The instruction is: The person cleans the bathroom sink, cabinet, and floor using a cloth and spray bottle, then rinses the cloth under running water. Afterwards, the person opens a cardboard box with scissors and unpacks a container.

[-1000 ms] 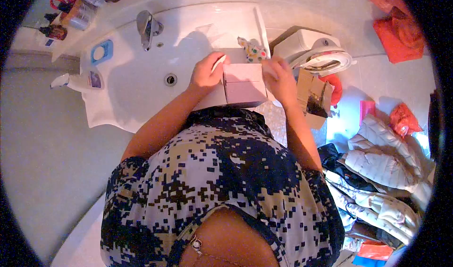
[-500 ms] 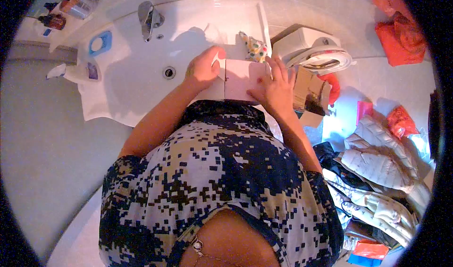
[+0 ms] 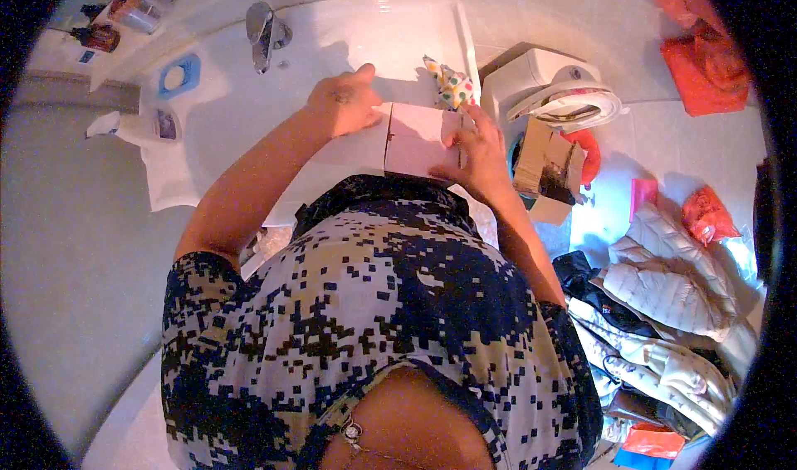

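A pale pink box [image 3: 419,134] is held over the front edge of the white sink, close to my body. My right hand [image 3: 481,150] grips its right end, fingers spread over the top and front faces. At the box's left end is my left hand [image 3: 342,105], its thumb standing out away from the box and its fingertips against the end. Part of those fingers is hidden, and a small pale flap edge shows beside them. Just beyond the box, a white cloth with coloured dots [image 3: 452,86] lies on the sink.
The sink [image 3: 249,154] has a chrome tap [image 3: 261,38] and a blue soap dish [image 3: 178,75]. At right are a white round-lidded appliance [image 3: 564,100], an open cardboard box [image 3: 544,163] and piled clothes [image 3: 664,304]. Bottles [image 3: 100,36] stand at the upper left.
My left hand has shifted left and turned, its thumb leaving the white flap at the box's end. The box and my right hand have moved slightly left.
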The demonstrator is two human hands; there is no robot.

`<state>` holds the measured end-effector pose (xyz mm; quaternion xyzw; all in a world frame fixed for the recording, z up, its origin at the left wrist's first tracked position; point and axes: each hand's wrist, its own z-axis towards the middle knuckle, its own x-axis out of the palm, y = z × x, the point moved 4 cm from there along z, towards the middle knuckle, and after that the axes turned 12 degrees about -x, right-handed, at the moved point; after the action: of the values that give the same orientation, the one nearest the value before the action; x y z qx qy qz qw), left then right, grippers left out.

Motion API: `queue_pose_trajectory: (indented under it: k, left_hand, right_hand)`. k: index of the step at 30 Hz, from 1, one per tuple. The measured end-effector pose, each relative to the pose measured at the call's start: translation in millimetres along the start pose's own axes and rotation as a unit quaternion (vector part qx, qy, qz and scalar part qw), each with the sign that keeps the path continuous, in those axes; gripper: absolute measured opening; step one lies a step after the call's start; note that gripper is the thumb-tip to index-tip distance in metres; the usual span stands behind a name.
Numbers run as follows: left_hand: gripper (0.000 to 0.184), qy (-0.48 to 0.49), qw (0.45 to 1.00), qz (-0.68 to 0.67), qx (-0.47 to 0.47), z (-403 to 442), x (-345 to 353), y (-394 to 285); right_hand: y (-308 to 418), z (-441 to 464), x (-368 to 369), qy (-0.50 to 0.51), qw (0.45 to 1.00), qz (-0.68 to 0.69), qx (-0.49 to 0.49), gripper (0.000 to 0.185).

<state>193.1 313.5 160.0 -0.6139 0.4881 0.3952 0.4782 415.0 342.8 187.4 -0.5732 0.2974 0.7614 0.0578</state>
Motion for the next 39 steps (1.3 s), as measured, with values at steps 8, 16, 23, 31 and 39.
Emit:
queue_pose_trajectory:
  k: [8,16,23,31,39]
  left_hand:
    - [0.048,0.156,0.978,-0.066,-0.119,13.7,-25.0,55.1]
    - [0.035,0.114,0.968,-0.222,0.017,16.0,-14.0,-59.7]
    - [0.040,0.179,0.983,-0.012,0.046,44.6,-2.1,-41.7]
    - [0.027,0.068,0.996,-0.065,0.008,32.7,-12.6,-32.7]
    - [0.033,0.108,0.946,-0.304,-0.021,38.3,2.4,8.6]
  right_hand:
    - [-7.4,-2.1,0.9,-0.010,0.995,0.095,0.035,0.038]
    - [7.8,-9.9,-9.6,-0.047,0.987,0.139,-0.066,0.027]
    - [30.1,-29.6,-15.2,-0.011,0.987,-0.001,-0.160,0.017]
    - [23.2,-0.1,-13.2,0.097,0.992,-0.049,-0.059,0.027]
    - [12.7,30.4,-7.6,0.204,0.979,0.003,-0.016,0.052]
